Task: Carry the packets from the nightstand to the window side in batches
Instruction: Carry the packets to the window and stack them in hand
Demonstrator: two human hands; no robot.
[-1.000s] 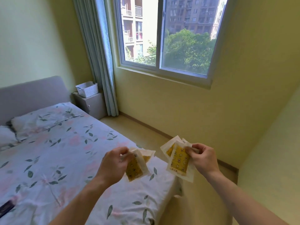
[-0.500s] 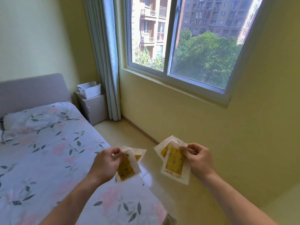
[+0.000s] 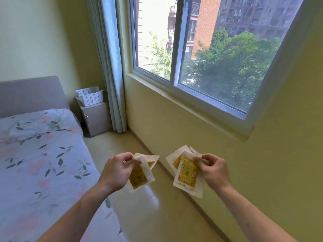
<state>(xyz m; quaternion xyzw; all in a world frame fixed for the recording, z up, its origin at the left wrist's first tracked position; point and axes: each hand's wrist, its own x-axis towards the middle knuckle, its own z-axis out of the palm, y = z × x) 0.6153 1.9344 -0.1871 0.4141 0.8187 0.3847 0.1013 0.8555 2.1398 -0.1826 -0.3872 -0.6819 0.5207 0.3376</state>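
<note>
Left hand [image 3: 116, 169] pinches about 2 packets [image 3: 139, 173]; right hand [image 3: 214, 169] pinches about 3 more [image 3: 187, 173]. Both batches aloft over floor between bed [image 3: 40, 163] and wall. Window [image 3: 201, 55] nearer, larger than 1 second ago: carry nearing window side; nightstand [image 3: 97, 117] far left.

Both hands [image 3: 116, 172] [image 3: 215, 171] raised, pinching.
</note>
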